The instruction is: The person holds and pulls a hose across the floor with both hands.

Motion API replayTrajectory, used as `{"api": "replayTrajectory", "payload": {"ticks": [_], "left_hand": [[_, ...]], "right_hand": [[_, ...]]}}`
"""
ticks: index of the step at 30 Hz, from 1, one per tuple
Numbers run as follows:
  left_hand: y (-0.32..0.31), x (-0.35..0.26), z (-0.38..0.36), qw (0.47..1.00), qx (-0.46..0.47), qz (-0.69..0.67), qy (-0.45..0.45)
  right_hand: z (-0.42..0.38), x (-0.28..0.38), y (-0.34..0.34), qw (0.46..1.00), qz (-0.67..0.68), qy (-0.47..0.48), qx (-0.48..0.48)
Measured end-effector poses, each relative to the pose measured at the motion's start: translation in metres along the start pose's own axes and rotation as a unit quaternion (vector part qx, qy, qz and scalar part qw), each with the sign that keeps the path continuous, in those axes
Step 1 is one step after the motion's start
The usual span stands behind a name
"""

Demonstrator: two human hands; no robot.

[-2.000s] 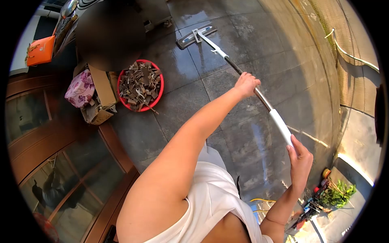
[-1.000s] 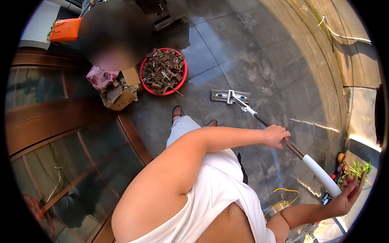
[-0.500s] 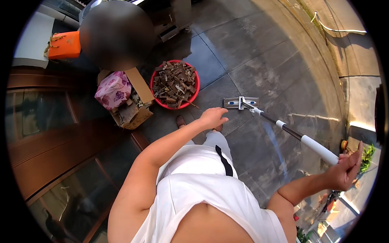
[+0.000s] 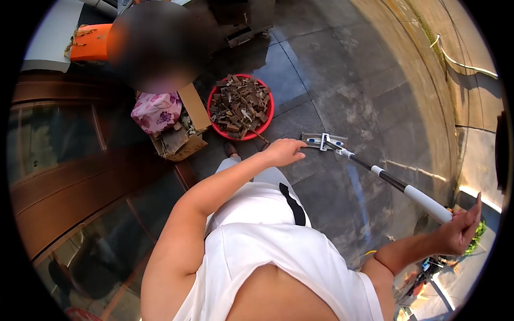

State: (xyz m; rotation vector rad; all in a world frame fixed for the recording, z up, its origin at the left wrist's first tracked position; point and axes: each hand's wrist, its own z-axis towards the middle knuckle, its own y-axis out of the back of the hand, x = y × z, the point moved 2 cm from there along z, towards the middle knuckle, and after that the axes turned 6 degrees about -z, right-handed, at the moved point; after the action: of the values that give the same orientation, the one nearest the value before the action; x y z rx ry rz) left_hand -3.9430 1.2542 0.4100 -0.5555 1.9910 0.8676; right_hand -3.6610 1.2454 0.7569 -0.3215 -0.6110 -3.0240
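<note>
A flat mop with a white-and-dark pole [image 4: 393, 181] slants across the right half of the view. My right hand [image 4: 459, 229] is closed around the white top end of that pole, one finger pointing outward. Flat on the dark tiles lies the rectangular mop head [image 4: 316, 141], joined to the pole by a white hinge. My left hand [image 4: 285, 152] is held out in front of my body, holding nothing, with the fingers stretched and the thumb apart. In the view it appears just left of the mop head.
Brown wood scraps fill a red tub [image 4: 272, 109] ahead of my feet. Beside it stands an open cardboard box [image 4: 194, 107] with a pink flowered bundle [image 4: 156, 112]. Glazed wooden doors [image 4: 59, 136] line the left. A thin stick [image 4: 415, 170] lies on the tiles.
The tub, box and mop head appear slightly farther right in the view. My right hand keeps its grip on the mop pole; my left hand stays extended, almost unmoved.
</note>
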Motion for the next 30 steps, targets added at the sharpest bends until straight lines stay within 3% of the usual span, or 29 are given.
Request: {"api": "replayTrajectory", "payload": {"ticks": [5,9,14,18,21,26,30], "left_hand": [[0.001,-0.007,0.016,1.0,-0.002,-0.013,-0.005],[-0.001,-0.012,0.028,1.0,-0.012,-0.011,-0.009],[0.02,0.002,0.035,0.998,-0.039,-0.038,0.021],[0.045,0.042,0.014,0.992,-0.113,-0.041,0.049],[0.07,0.085,-0.018,0.976,-0.165,-0.061,0.127],[0.097,0.202,-0.111,0.911,-0.329,-0.127,0.213],[0.098,0.24,-0.18,0.844,-0.392,-0.22,0.292]], "right_hand": [[0.001,-0.024,0.007,0.999,0.027,0.027,-0.001],[0.0,-0.031,0.016,0.999,0.034,-0.025,-0.022],[-0.005,-0.033,0.022,0.999,0.018,-0.014,-0.038],[-0.004,-0.03,0.018,0.998,-0.028,-0.016,-0.06],[-0.006,-0.038,0.018,0.995,-0.032,-0.018,-0.094],[-0.01,-0.03,0.017,0.994,-0.003,0.014,-0.107],[-0.012,-0.037,0.029,0.991,-0.066,-0.018,-0.112]]}}
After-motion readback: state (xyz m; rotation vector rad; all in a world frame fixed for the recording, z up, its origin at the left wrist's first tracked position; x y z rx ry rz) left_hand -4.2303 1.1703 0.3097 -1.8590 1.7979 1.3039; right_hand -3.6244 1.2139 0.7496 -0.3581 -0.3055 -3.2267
